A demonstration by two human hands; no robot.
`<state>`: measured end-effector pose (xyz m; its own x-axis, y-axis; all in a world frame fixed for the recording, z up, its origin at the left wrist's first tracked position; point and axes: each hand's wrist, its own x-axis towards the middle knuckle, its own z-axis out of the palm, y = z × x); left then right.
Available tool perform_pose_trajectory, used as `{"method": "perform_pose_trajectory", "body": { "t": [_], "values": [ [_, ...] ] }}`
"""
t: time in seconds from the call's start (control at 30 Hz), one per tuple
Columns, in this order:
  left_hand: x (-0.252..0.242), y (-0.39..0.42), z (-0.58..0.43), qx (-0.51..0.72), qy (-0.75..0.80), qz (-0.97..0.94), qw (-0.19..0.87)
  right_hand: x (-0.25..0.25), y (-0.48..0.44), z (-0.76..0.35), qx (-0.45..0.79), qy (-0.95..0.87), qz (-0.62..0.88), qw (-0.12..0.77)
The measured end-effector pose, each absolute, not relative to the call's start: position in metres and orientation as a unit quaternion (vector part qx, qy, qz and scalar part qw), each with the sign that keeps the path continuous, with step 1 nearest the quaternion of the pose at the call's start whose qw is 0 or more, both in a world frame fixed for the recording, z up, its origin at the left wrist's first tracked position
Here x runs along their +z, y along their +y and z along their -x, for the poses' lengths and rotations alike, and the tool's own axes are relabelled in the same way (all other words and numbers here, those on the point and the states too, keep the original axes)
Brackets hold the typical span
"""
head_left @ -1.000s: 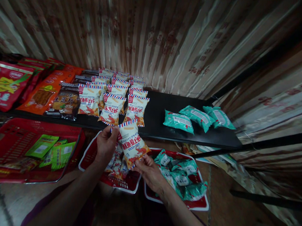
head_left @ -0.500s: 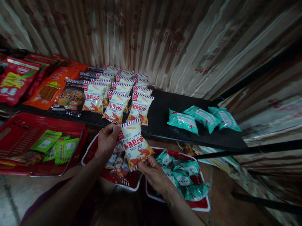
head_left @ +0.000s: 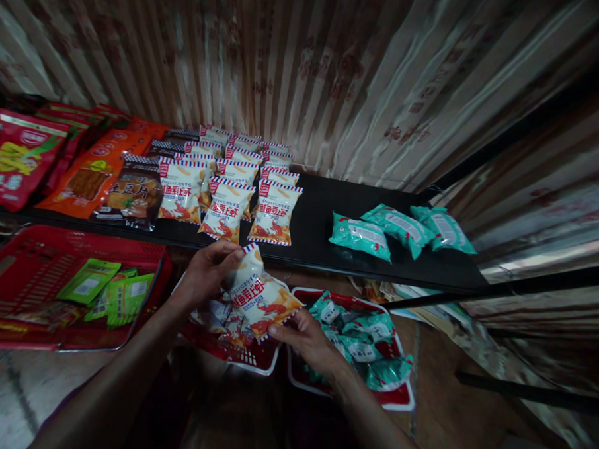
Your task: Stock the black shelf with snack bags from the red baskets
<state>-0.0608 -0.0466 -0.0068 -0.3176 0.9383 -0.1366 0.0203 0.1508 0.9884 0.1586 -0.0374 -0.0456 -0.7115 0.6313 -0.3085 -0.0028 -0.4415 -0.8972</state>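
A white and orange snack bag (head_left: 259, 292) is held tilted between both hands, in front of the shelf edge. My left hand (head_left: 205, 273) grips its upper left corner, thumb laid over the front. The lower right corner is pinched by my right hand (head_left: 307, 341). Beneath the bag, a red basket (head_left: 258, 365) with a white rim holds more snack bags of similar look, partly hidden by my hands. On the black shelf (head_left: 314, 228) behind, several matching bags (head_left: 225, 208) stand in rows with their fronts towards me.
Several teal bags (head_left: 361, 237) lie on the shelf's right part; more fill the right basket (head_left: 391, 404). A left basket (head_left: 25, 252) holds green packets (head_left: 88, 281). Orange packs (head_left: 86, 179) and red bags (head_left: 22, 159) occupy the shelf's left. Black metal bars (head_left: 525, 290) cross at right.
The held bag has turned so its top leans left and is slightly lower. My left hand has shifted its hold, with its fingers further behind the bag's top corner.
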Motion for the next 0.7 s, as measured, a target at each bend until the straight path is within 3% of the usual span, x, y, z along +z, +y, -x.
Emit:
{"method": "perform_pose_trajectory", "body": {
  "t": [0.2,0.47,0.7],
  "values": [
    [-0.01,-0.041,0.052,0.522,0.616,-0.404,0.43,-0.049,-0.038,-0.164,0.786,-0.493,0.329,0.177],
    [-0.008,-0.037,0.041,0.545,0.649,-0.374,0.376,-0.05,-0.029,-0.17,0.677,-0.514,0.423,0.314],
    [-0.013,-0.031,0.033,0.572,0.642,-0.368,0.353,-0.046,-0.022,-0.17,0.645,-0.496,0.465,0.349]
  ]
}}
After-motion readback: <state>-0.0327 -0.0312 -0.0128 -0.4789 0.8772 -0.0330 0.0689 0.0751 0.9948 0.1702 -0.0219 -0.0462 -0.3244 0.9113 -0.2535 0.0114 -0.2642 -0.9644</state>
